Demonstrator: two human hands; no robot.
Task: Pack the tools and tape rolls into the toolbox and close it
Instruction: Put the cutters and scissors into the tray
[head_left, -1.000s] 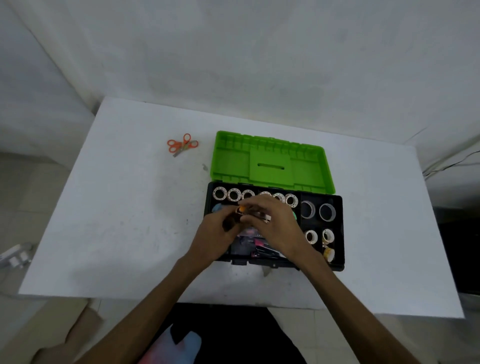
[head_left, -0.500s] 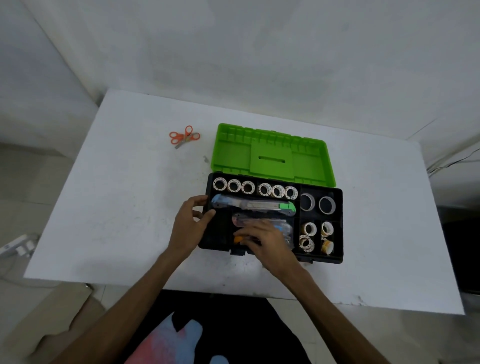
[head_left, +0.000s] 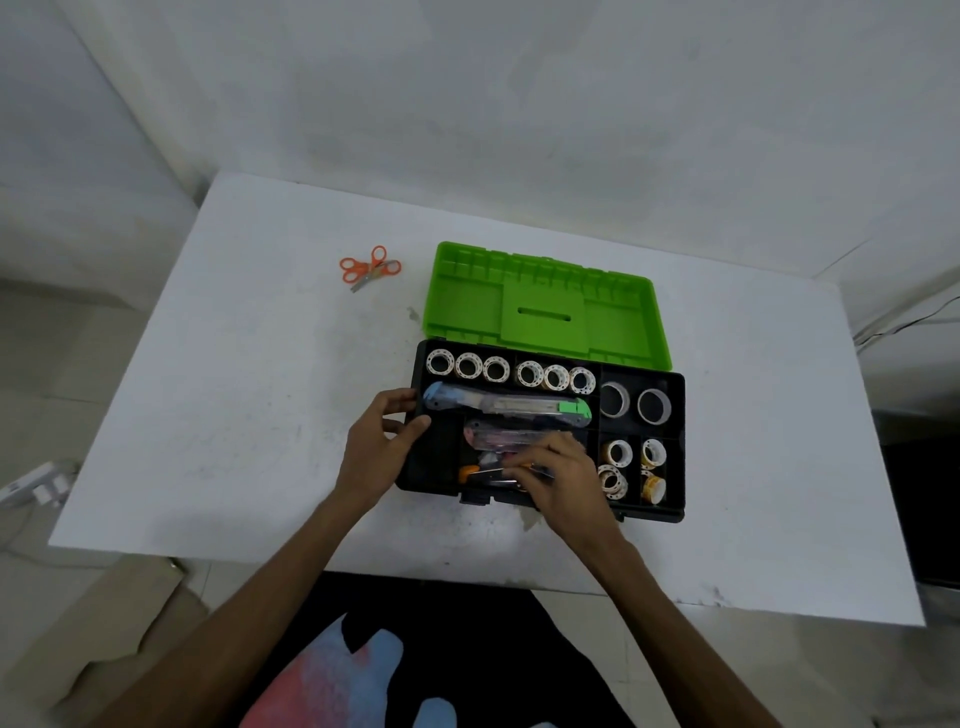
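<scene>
Two hands busy: left hand (head_left: 382, 447) grips black plastic toolbox (head_left: 675, 447) steady, right hand (head_left: 561, 475) pinches orange-handled tool (head_left: 470, 473) into place.

Dim, flat, cool light; soft faint shadows under hands; no glare; wide-angle bending at edges; slight softness, fine detail smeared.

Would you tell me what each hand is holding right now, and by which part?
The left hand grips the toolbox by its left wall. The right hand pinches a small orange-handled tool by its shaft.
</scene>
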